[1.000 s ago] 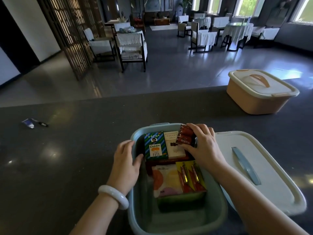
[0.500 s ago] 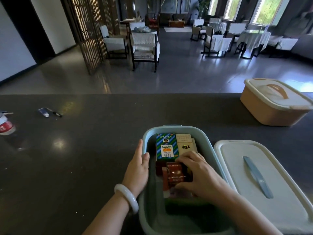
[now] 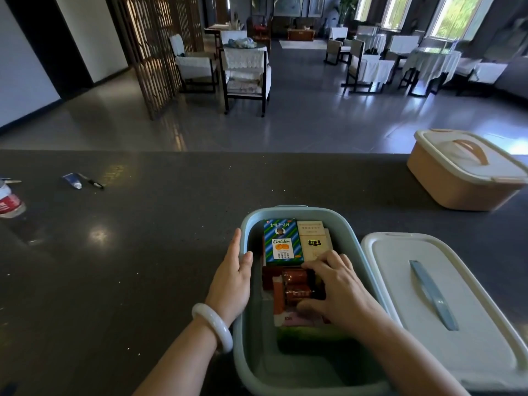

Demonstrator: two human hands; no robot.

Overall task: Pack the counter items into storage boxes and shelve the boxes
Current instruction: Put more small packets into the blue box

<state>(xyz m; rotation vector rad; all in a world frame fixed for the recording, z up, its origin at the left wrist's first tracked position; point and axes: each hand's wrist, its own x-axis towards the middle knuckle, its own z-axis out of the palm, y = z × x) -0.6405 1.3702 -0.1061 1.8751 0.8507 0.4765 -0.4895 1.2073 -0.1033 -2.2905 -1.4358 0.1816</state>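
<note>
Setting the dark red foil packets (image 3: 297, 287) into the grey-green plastic storage box (image 3: 354, 235).
My right hand (image 3: 340, 287) pinches them, long axis across the box; my left hand (image 3: 233, 277) rests flat on the rim.

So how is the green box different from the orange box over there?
The green box is open, with its white lid lying beside it on the counter; the orange box has its lid shut on top. The green box sits close, with both hands at it; the orange box stands farther away, untouched. Packets show inside the green box; the orange box's inside is hidden. Both are rounded plastic boxes with handled white lids.
</note>
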